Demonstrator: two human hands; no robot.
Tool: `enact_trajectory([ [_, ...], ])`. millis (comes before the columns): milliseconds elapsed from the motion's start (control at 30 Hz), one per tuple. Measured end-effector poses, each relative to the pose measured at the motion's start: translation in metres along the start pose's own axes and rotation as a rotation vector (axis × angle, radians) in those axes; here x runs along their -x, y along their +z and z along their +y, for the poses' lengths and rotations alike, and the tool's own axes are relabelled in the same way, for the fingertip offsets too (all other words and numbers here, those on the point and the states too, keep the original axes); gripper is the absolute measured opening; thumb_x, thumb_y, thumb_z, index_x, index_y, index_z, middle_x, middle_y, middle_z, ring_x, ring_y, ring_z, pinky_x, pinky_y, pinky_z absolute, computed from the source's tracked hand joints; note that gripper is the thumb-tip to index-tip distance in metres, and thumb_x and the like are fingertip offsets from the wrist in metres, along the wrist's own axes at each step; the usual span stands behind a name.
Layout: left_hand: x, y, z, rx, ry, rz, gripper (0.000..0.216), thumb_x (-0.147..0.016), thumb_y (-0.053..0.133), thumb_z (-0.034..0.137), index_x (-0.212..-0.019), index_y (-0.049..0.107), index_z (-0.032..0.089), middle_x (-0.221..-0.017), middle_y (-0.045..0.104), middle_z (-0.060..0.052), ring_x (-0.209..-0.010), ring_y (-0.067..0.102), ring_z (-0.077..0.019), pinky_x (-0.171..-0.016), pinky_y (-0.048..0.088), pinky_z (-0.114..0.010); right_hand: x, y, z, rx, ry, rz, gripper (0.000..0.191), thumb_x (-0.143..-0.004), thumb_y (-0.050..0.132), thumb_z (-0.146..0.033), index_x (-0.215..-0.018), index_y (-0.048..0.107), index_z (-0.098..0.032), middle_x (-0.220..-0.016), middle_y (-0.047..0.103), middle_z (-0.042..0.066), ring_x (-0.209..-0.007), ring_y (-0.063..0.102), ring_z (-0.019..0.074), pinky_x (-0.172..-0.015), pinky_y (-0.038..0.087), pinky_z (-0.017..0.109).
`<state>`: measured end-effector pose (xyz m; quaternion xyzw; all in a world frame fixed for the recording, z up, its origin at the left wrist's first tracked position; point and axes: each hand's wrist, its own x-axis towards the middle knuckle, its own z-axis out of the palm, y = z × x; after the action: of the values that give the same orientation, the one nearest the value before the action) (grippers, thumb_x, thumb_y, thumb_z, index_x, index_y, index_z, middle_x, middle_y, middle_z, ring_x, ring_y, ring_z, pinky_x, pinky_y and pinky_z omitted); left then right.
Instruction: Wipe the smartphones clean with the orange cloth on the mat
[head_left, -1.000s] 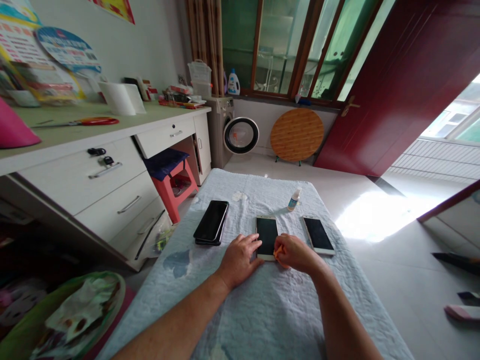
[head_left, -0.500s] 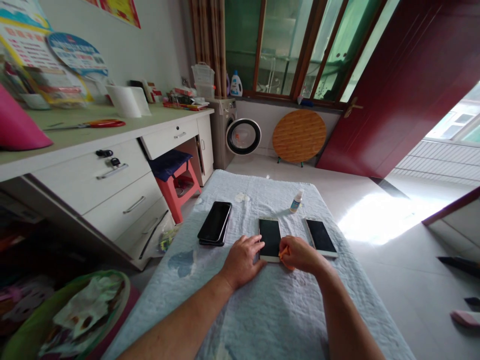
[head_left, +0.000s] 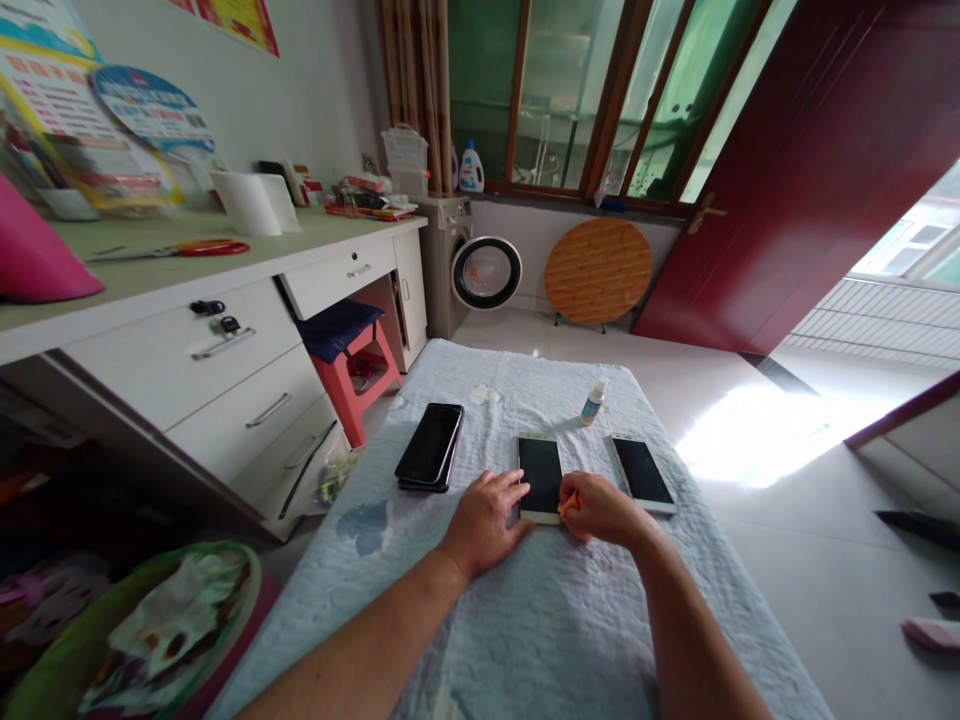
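A gold-framed phone (head_left: 539,472) lies screen up on a pale blue cloth (head_left: 525,620). My left hand (head_left: 484,522) rests on the cloth with its fingers spread against the phone's lower left edge. My right hand (head_left: 600,508) is closed in a pinch on a small orange thing (head_left: 567,503) at the phone's lower right corner. A second light phone (head_left: 643,473) lies to the right, apart from my hand. Two stacked black phones (head_left: 430,459) lie to the left.
A small spray bottle (head_left: 592,402) stands behind the phones, with a white wad (head_left: 484,396) nearby. A desk with drawers (head_left: 225,340) and a red stool (head_left: 352,360) stand left. A green basin (head_left: 142,630) sits at lower left. A red door (head_left: 810,170) stands open on the right.
Both hands stay at the gold-framed phone. The view shifted slightly between the earliest frame and now; nothing else visibly moved.
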<state>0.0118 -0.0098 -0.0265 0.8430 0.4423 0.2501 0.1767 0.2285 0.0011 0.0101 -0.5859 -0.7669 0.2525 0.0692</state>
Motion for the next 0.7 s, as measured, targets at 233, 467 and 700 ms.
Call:
enact_trajectory([
  [233,0.0005,0.002,-0.0027,0.002,0.005,0.002,0.043,-0.078,0.071,0.034,-0.118,0.063,0.021,-0.132,0.057,-0.009,-0.117,0.053,-0.0272,-0.104,0.038,-0.047,-0.0008,0.0016,0.001,-0.009,0.005,-0.001,0.018,-0.062,0.052,-0.012,-0.074,0.064,-0.018,-0.074,0.065,0.001,-0.069,0.055,0.013,-0.061,0.035,0.021],
  [467,0.0004,0.0032,-0.0038,-0.002,0.007,0.0,0.045,-0.077,0.071,0.032,-0.119,0.062,0.019,-0.133,0.056,-0.009,-0.118,0.053,-0.0268,-0.105,0.038,-0.045,0.0004,-0.0003,-0.002,-0.022,0.012,-0.001,0.018,-0.062,0.052,-0.012,-0.074,0.064,-0.017,-0.074,0.065,0.001,-0.069,0.054,0.0132,-0.06,0.034,0.021],
  [700,-0.0011,-0.0002,-0.0008,-0.003,0.0,-0.01,0.045,-0.076,0.072,0.031,-0.118,0.062,0.018,-0.132,0.057,-0.01,-0.118,0.053,-0.027,-0.104,0.039,-0.044,-0.0011,0.0008,-0.0008,-0.013,0.007,0.003,0.017,-0.062,0.052,-0.012,-0.074,0.063,-0.018,-0.074,0.065,0.001,-0.069,0.054,0.0129,-0.06,0.033,0.021],
])
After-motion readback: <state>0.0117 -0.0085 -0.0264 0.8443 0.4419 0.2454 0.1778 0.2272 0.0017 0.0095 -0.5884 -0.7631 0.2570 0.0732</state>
